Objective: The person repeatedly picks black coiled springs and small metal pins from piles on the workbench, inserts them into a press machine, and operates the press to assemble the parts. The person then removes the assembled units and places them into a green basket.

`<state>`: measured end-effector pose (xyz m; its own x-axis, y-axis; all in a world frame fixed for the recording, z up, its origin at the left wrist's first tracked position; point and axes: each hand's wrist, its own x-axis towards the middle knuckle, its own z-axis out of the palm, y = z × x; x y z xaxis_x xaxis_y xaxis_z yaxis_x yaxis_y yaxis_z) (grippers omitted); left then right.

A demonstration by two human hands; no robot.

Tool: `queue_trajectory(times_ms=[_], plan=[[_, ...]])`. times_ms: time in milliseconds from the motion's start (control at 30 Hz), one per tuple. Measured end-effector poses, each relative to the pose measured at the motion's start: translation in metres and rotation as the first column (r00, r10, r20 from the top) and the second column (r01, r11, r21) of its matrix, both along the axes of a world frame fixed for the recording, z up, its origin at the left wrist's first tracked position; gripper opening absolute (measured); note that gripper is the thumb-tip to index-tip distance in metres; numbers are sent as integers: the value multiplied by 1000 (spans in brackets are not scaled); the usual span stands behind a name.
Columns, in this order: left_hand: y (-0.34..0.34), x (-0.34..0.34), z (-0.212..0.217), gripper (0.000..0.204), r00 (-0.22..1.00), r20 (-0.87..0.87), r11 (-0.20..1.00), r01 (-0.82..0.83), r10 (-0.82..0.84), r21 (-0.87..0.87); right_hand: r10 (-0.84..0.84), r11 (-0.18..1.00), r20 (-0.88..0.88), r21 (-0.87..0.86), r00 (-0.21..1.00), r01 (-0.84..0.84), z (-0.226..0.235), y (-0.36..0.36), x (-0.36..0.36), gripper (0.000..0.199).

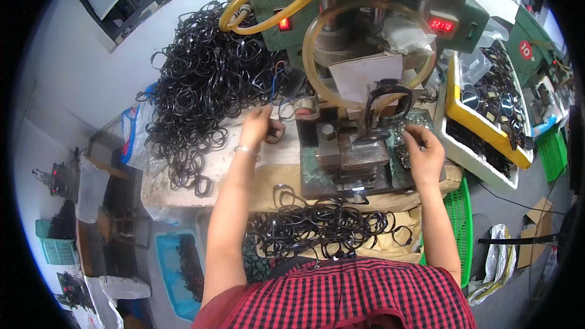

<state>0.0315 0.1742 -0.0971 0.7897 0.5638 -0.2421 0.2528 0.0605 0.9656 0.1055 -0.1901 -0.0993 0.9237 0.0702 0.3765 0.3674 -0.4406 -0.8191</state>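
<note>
My left hand (pixel 261 129) curls over the worktop (pixel 280 175); apart, my right hand (pixel 428 153) meets small metal pieces (pixel 400 151). Either's grip, I can't tell.

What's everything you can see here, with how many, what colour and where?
table: one, pale, middle
heaped loops: too many to count, black, table's left side
nearer loops: many, black, bottom middle
press: one, green, back middle
hoses: count unclear, yellowish, looping by the press
paper card: one, white, press front
metal block: one, grey, below the card
little bits: many, silvery, right of the block
foam boxes: two, yellow and white, right
plastic baskets: at least two, green, right
tub: one, blue, lower left
checked garment: one, red and black, bottom
left hand: one, bare, beside the heaped loops
right hand: one, bare, at the bits
</note>
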Motion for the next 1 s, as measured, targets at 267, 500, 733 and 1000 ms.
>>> queue_trajectory(times_ms=[267, 500, 733, 1000], plan=[[26, -7, -52, 50, 990, -2, 990, -143, 143, -16, -77, 997, 39, 9, 996, 77, -17, -54, -21, 15], [8, -57, -24, 42, 985, 27, 854, -137, 173, -502, 48, 974, -38, 224, 998, -38, 13, -42, -45, 11], [-5, -64, -35, 25, 947, 174, 214, -235, 269, 948, 366, 874, -56, 365, 929, -322, 44, 43, -30, 23], [6, -73, -2, 46, 964, 237, 978, -157, 121, 140, 483, 657, -188, 724, 855, -212, 47, 57, -38, 39]])
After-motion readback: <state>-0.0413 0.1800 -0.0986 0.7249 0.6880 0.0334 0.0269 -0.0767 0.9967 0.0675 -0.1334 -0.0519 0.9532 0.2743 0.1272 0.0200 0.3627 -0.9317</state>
